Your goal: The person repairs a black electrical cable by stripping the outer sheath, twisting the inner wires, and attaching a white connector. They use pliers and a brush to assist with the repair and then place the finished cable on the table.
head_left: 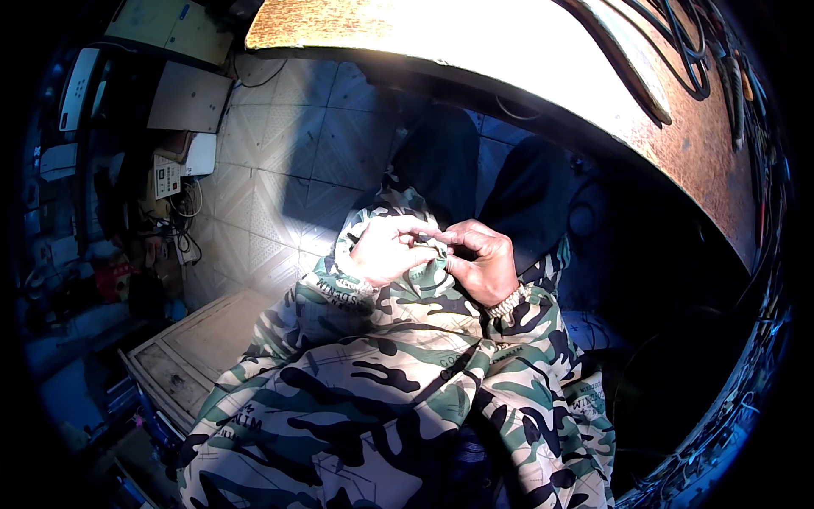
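Note:
A camouflage jacket (pixel 339 386) in green, black and beige covers my body and arms. Its front cloth is gathered up over my lap. My left hand (pixel 386 250) pinches a fold of this cloth between thumb and fingers. Close beside it, my right hand (pixel 487 261) grips the same bunched fold, thumb and forefinger pressed together. The fingertips of both hands almost meet there. Whether something small lies between them cannot be made out. Dark trousers (pixel 437 161) show on my legs beyond the hands.
A wooden tabletop (pixel 373 30) curves across the far side and right, with black cables (pixel 682 51) on it. Tiled floor (pixel 263 191) lies to the left. A pale wooden cabinet (pixel 208 339) stands at lower left, and a white box-like device (pixel 199 154) with wires farther up.

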Action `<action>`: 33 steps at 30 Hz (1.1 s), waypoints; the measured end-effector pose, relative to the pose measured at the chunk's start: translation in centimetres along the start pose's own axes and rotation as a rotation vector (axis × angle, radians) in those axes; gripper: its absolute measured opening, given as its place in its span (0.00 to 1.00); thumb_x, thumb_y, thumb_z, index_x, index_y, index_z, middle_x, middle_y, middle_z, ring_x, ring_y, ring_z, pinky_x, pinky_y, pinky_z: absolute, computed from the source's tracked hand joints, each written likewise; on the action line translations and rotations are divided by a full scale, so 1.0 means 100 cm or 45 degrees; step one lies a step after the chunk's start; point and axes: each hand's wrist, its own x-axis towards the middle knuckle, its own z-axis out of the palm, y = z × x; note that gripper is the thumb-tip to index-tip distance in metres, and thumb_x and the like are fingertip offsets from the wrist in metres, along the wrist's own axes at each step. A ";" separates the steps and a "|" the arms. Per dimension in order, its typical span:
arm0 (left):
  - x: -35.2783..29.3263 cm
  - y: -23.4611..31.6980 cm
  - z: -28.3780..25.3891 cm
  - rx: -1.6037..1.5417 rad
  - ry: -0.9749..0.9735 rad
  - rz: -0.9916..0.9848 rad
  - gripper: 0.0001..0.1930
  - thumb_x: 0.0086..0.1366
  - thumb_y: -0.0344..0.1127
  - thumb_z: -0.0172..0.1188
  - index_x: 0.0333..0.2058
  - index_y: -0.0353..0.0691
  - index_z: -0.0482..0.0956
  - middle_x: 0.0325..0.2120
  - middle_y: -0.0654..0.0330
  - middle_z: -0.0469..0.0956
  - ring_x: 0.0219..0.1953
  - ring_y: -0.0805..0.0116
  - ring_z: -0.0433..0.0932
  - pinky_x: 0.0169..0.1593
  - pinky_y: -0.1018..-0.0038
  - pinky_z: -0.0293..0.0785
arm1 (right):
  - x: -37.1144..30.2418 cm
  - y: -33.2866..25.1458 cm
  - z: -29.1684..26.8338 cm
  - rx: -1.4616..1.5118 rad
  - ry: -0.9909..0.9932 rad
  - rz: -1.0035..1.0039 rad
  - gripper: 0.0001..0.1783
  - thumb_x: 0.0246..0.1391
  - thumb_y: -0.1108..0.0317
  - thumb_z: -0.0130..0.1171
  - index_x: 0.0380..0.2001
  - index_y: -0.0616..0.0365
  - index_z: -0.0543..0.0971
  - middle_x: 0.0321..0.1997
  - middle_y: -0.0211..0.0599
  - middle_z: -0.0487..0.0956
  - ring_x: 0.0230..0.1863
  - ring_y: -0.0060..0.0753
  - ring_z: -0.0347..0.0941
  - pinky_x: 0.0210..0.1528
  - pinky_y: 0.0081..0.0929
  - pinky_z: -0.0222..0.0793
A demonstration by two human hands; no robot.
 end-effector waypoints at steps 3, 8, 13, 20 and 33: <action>-0.001 -0.002 0.004 -0.144 0.035 0.038 0.16 0.59 0.21 0.64 0.48 0.27 0.77 0.37 0.56 0.82 0.36 0.78 0.80 0.41 0.82 0.78 | 0.000 0.000 -0.001 0.011 -0.029 0.055 0.18 0.39 0.86 0.63 0.37 0.65 0.84 0.34 0.43 0.81 0.35 0.34 0.80 0.40 0.25 0.76; 0.000 -0.009 0.013 -0.077 0.125 0.097 0.14 0.57 0.21 0.65 0.43 0.29 0.79 0.34 0.59 0.82 0.35 0.81 0.78 0.38 0.83 0.76 | 0.000 -0.004 0.004 -0.246 0.017 -0.136 0.18 0.37 0.86 0.62 0.36 0.66 0.83 0.35 0.46 0.80 0.38 0.46 0.81 0.43 0.31 0.77; 0.002 -0.008 0.010 0.105 0.139 0.146 0.15 0.57 0.20 0.61 0.45 0.28 0.79 0.36 0.57 0.82 0.36 0.78 0.78 0.40 0.81 0.76 | -0.001 -0.003 0.003 -0.285 0.024 -0.158 0.17 0.38 0.85 0.63 0.37 0.65 0.83 0.35 0.46 0.80 0.38 0.44 0.81 0.42 0.30 0.77; 0.002 -0.011 0.003 -0.275 -0.012 0.189 0.20 0.58 0.18 0.57 0.52 0.26 0.74 0.44 0.51 0.80 0.46 0.70 0.80 0.51 0.77 0.77 | 0.001 -0.002 -0.002 0.246 -0.008 0.180 0.16 0.44 0.83 0.64 0.40 0.66 0.84 0.36 0.37 0.80 0.37 0.23 0.76 0.40 0.21 0.74; 0.001 -0.018 0.009 -0.346 0.121 0.298 0.18 0.58 0.15 0.63 0.48 0.28 0.73 0.42 0.51 0.79 0.47 0.66 0.81 0.52 0.74 0.78 | -0.002 -0.003 -0.004 0.406 -0.024 0.451 0.17 0.54 0.78 0.59 0.48 0.72 0.80 0.37 0.36 0.84 0.36 0.15 0.76 0.43 0.16 0.73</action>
